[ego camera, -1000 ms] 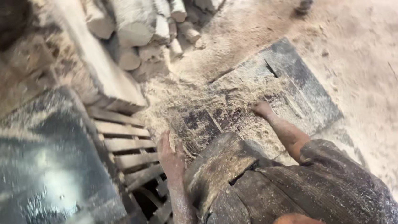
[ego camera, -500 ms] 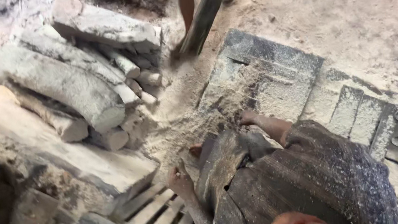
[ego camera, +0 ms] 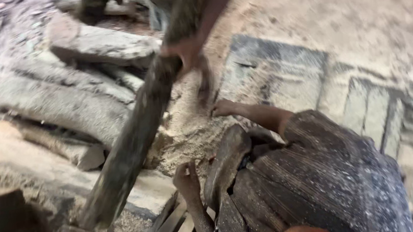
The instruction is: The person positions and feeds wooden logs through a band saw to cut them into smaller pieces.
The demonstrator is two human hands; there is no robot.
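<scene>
My left hand (ego camera: 187, 178) rests low on the sawdust beside some wooden slats (ego camera: 173, 223), fingers pointing away, and holds nothing. My right hand (ego camera: 223, 108) reaches forward onto the sawdust heap (ego camera: 183, 133); blur hides its fingers. Both arms come out of my dark, dust-covered garment (ego camera: 321, 180). Another person's hand (ego camera: 188, 53) at the top grips a long dark wooden slab (ego camera: 129, 147). The slab slants down to the left, just left of my hands.
Rough grey logs (ego camera: 61, 109) lie stacked at the left, with a pale sawn plank (ego camera: 16, 162) in front of them. Dark metal floor plates (ego camera: 283, 79) dusted with sawdust lie at the right. A dark block (ego camera: 7, 228) sits at the lower left.
The view has swung closer and to the left. The other person has stepped in, and the long slab now slants down beside my left hand. My right hand stays on the sawdust.
</scene>
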